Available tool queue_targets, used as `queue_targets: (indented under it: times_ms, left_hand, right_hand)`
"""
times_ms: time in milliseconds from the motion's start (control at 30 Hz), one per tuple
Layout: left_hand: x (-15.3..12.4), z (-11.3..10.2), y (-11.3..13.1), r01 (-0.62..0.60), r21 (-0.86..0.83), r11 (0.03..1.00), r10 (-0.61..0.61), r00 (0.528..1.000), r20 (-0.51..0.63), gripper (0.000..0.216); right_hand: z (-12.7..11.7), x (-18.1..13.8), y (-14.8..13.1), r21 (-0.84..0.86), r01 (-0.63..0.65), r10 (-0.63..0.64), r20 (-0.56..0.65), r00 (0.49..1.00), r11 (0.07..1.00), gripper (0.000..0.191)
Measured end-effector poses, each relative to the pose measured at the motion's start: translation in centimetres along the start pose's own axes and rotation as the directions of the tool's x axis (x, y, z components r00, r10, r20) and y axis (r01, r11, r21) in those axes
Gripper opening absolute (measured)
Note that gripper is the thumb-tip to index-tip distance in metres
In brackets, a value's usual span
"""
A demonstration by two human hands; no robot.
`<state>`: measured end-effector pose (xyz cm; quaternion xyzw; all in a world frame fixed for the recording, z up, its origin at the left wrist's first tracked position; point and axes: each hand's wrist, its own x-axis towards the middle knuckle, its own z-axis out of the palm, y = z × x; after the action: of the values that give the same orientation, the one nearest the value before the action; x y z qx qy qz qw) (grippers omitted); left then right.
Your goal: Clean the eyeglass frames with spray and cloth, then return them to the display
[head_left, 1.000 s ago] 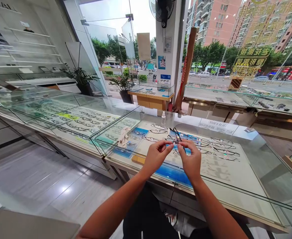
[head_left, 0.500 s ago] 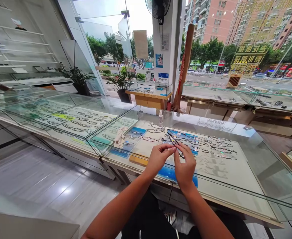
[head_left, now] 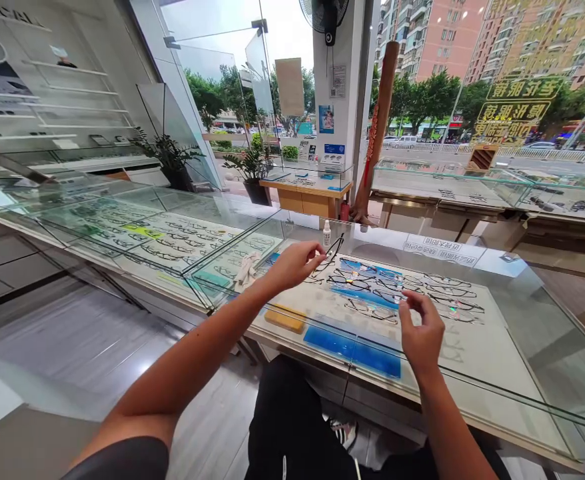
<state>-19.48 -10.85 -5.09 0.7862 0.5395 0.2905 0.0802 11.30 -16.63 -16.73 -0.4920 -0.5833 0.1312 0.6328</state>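
My left hand (head_left: 297, 261) is closed, its fingertips pinching a dark pair of eyeglasses (head_left: 336, 247) above the glass counter. Part of the glasses is hard to separate from the frames behind. Away to the right, my right hand (head_left: 423, 330) hovers over the counter, thumb and curled fingers apart, with nothing visible in them. Beneath the glass, rows of eyeglasses (head_left: 372, 310) lie on a pale surface and blue sheets. A small white bottle (head_left: 327, 233) stands upright beyond my left hand. A crumpled beige cloth (head_left: 247, 270) lies left of that hand.
The glass counter (head_left: 517, 313) extends on both sides, with a long front edge near my legs. Under the glass are a yellow block (head_left: 285, 319) and a blue sheet (head_left: 352, 348). Farther off stand a small wooden display table (head_left: 302, 200) and potted plants (head_left: 257, 190).
My hands have parted. The left one has moved up and forward with the eyeglasses; the right has let go of them and moved right. The view has shifted slightly.
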Motion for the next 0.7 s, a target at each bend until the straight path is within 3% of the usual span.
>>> queue_targets:
  times_ms: [100,200,333,700]
  left_hand:
    - [2.2,-1.5,-3.0,-0.045,0.302,0.952,0.008,0.993,0.121,0.029]
    - [3.7,-1.4,-5.4,-0.078,0.469,0.880,-0.034,0.973,0.227,0.030]
    - [4.6,-0.2,-7.6,-0.113,0.523,0.845,-0.049,0.957,0.285,0.025]
    - [5.6,2.4,-10.8,-0.194,0.623,0.758,-0.086,0.917,0.390,0.023]
  right_hand:
    - [-2.7,0.8,3.5,-0.068,-0.043,0.044,0.014,0.999,0.997,0.025]
    - [-4.5,1.0,5.9,-0.060,-0.141,0.142,0.020,0.990,0.988,0.031]
    - [-5.2,0.6,7.0,0.032,-0.275,0.273,0.056,0.960,0.961,0.035]
    - [-5.2,0.4,7.3,0.027,-0.335,0.332,0.090,0.939,0.942,0.043]
